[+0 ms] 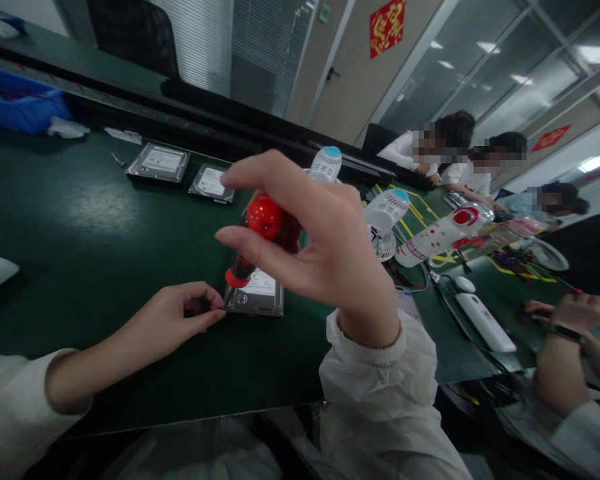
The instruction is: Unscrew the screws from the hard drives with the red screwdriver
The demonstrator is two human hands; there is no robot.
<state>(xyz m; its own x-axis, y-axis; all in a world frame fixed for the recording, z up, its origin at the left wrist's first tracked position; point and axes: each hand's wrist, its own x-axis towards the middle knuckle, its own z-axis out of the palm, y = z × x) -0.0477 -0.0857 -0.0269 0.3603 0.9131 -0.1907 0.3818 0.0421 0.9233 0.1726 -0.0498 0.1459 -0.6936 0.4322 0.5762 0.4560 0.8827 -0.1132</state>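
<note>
My right hand (330,240) holds a screwdriver (265,217) with a red and black handle, its red end facing me. Thumb and index finger arch around that end, and the other fingers are hidden behind the hand. The shaft slants down to the left corner of a hard drive (267,303) lying flat on the green table. At that same corner, my left hand (180,312) is pinched closed beside the screwdriver's tip; what is between the fingertips is too small to make out. Two more hard drives, a larger one (159,162) and a smaller one (211,183), lie farther back.
A blue bin (25,107) stands at the back left. White fans (386,212), a clear bottle (440,233), a white power strip (485,322) and cables are on the right. A co-worker's hands (583,313) are at the right edge; other people sit farther back.
</note>
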